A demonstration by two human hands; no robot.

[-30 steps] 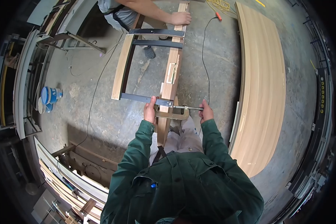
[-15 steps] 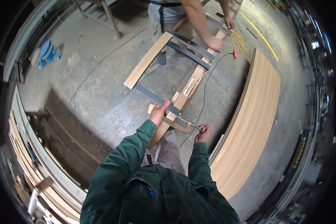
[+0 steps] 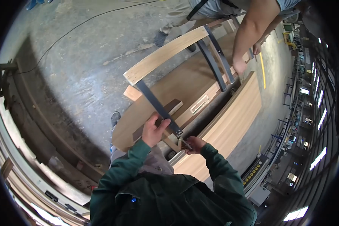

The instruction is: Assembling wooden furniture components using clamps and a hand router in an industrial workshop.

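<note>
A curved pale wood board (image 3: 165, 54) is joined to several dark flat bars, and the nearest dark bar (image 3: 152, 100) slopes down toward me. My left hand (image 3: 153, 131) is beside this bar's lower end, thumb against its edge and fingers partly curled. A bronze-coloured C-clamp (image 3: 172, 142) sits at the bar's end. My right hand (image 3: 195, 145) is closed around the clamp's screw (image 3: 186, 142). Beneath the bars runs a long wooden beam (image 3: 188, 116) with a routed recess (image 3: 200, 104).
Across the work, a co-worker's hand (image 3: 239, 64) rests at the beam's far part. Light wood panels (image 3: 224, 130) lie along the right. A large brown board (image 3: 139, 122) is under the beam. A dark cable (image 3: 81, 24) crosses the floor. Long boards (image 3: 45, 188) line the left.
My view has tilted and shifted closer to the work. My right hand is nearer the bar's end, still at the clamp screw. The co-worker leans farther over the beam.
</note>
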